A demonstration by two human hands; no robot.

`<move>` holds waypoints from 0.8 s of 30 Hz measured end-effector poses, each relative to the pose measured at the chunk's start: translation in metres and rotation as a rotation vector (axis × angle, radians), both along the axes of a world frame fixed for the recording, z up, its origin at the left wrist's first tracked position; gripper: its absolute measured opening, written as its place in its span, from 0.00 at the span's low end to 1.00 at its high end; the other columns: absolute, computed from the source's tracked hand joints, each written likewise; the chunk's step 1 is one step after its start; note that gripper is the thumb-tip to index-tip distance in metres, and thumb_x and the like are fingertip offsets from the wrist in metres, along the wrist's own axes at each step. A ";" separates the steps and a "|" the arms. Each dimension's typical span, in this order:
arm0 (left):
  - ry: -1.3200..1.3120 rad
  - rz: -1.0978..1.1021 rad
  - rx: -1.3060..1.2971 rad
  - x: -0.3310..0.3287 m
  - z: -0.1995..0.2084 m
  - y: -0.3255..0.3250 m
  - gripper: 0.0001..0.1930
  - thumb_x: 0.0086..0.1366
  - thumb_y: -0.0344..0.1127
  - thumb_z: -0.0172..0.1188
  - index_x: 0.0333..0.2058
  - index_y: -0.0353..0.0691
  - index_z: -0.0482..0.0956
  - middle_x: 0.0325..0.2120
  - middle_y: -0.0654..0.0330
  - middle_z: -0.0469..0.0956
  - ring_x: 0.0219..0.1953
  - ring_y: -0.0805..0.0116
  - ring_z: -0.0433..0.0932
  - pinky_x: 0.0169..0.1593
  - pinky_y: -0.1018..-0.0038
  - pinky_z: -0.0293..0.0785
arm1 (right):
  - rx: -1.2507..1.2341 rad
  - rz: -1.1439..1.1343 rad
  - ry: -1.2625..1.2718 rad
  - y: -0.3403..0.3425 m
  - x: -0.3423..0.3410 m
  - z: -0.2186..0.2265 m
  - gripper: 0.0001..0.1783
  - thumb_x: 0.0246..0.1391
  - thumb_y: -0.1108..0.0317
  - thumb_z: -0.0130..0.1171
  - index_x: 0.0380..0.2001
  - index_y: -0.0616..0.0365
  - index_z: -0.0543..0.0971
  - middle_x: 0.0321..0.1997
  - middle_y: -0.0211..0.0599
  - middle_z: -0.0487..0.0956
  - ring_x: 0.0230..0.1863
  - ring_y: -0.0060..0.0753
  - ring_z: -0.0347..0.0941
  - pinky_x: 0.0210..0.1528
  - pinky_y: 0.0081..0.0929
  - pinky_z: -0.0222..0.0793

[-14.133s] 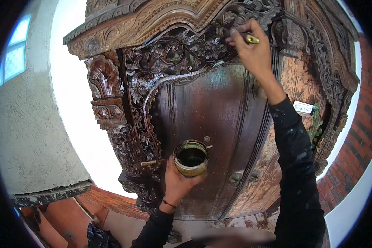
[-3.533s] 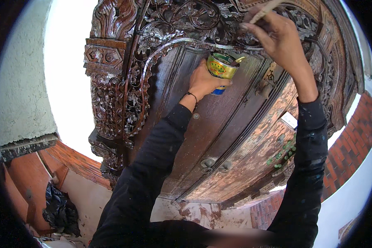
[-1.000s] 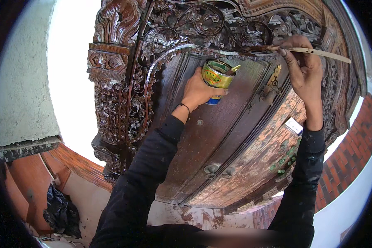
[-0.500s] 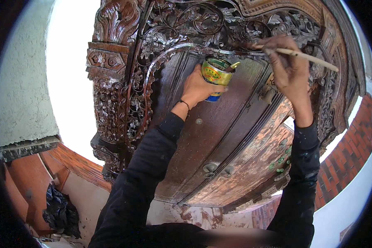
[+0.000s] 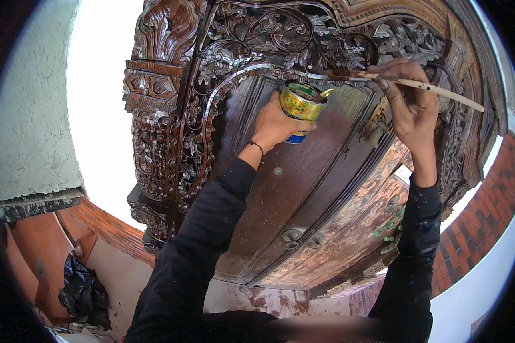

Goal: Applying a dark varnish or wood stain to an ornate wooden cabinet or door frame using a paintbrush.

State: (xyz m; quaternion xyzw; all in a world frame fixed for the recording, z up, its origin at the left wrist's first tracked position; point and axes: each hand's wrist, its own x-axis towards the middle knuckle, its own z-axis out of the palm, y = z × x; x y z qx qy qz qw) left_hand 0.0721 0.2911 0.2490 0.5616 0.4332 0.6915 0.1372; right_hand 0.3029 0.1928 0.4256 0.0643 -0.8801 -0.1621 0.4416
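Observation:
My left hand [image 5: 274, 123] is wrapped round a yellow, green and blue tin can [image 5: 299, 108], raised in front of the dark wooden door. Something with a yellow end [image 5: 326, 92] sticks out over the can's rim; what it is I cannot make out. A paintbrush [image 5: 440, 94] with a pale, stained handle is pinched in my right hand [image 5: 410, 106]. Its dark bristles reach left to the lower border of the carved wooden panel [image 5: 280, 34]; whether the tip touches the wood is hard to tell. The carving there is dark brown and glossy.
Below the carving stand the door panels [image 5: 280, 200], with round metal knockers [image 5: 292, 235] and a hanging padlock [image 5: 374, 136]. The right panel looks worn and patchy. A carved pillar [image 5: 157, 114] rises on the left. A black plastic bag [image 5: 85, 291] lies at lower left.
My right hand has shifted slightly right and down, and the brush handle with it. The left hand still holds the can at nearly the same place.

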 end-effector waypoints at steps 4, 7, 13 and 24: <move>-0.016 -0.029 0.007 -0.002 -0.001 0.002 0.55 0.35 0.57 0.90 0.59 0.34 0.74 0.52 0.47 0.86 0.54 0.51 0.87 0.60 0.60 0.81 | 0.076 0.085 0.079 0.009 -0.011 0.003 0.07 0.68 0.82 0.62 0.47 0.66 0.82 0.47 0.43 0.86 0.49 0.34 0.86 0.53 0.30 0.81; -0.019 -0.034 0.011 0.000 -0.002 0.004 0.55 0.36 0.58 0.90 0.59 0.33 0.74 0.52 0.47 0.86 0.54 0.51 0.87 0.60 0.60 0.81 | 0.119 -0.054 0.008 0.012 -0.021 0.005 0.07 0.67 0.81 0.63 0.46 0.64 0.83 0.45 0.40 0.87 0.48 0.33 0.86 0.52 0.29 0.80; -0.023 -0.040 0.015 0.004 -0.003 0.010 0.55 0.36 0.57 0.90 0.59 0.33 0.74 0.52 0.47 0.87 0.53 0.52 0.87 0.60 0.60 0.81 | 0.063 -0.015 0.056 0.020 -0.031 0.012 0.06 0.68 0.79 0.64 0.46 0.62 0.82 0.44 0.37 0.89 0.45 0.28 0.87 0.51 0.26 0.80; -0.033 -0.058 -0.019 0.002 -0.005 0.010 0.55 0.36 0.57 0.89 0.60 0.34 0.73 0.52 0.48 0.87 0.54 0.51 0.87 0.60 0.60 0.81 | 0.197 -0.238 0.105 -0.022 0.014 0.011 0.06 0.65 0.81 0.65 0.44 0.63 0.83 0.44 0.41 0.88 0.44 0.34 0.87 0.48 0.32 0.83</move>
